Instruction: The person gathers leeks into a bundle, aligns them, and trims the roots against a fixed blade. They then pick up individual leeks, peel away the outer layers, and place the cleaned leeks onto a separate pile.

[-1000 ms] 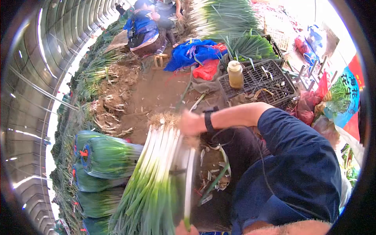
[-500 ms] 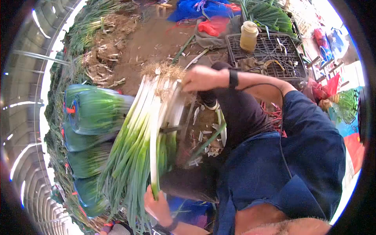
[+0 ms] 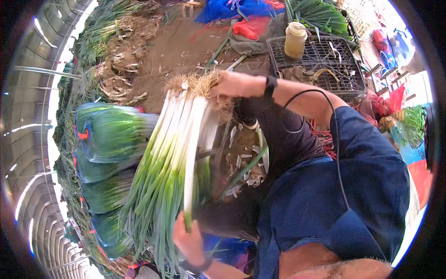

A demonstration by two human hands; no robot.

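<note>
A thick pile of long green onions (image 3: 160, 153) lies in front of me, with pale roots at the top and green leaves hanging down. One green onion (image 3: 191, 172) with a broad white shaft lies over the pile's near side. My left hand (image 3: 189, 239) is closed around its lower, green part. At the root end, my right hand (image 3: 237, 86) has its fingers curled at the stringy roots (image 3: 203, 84); it is slightly blurred, and its fingertips are partly hidden among them. Both wrists wear dark bands.
Wrapped onion bundles (image 3: 116, 135) are stacked on the left. Loose onions with soil (image 3: 123, 60) lie beyond. A black crate (image 3: 334, 65) at upper right bears a jar (image 3: 295, 41). Blue sheeting (image 3: 232, 11) and a red bag (image 3: 251, 29) lie at the top. Peelings litter the ground.
The held onion has shifted slightly right and up, its root end now at my right hand. My right hand has moved a little up and left, against the roots.
</note>
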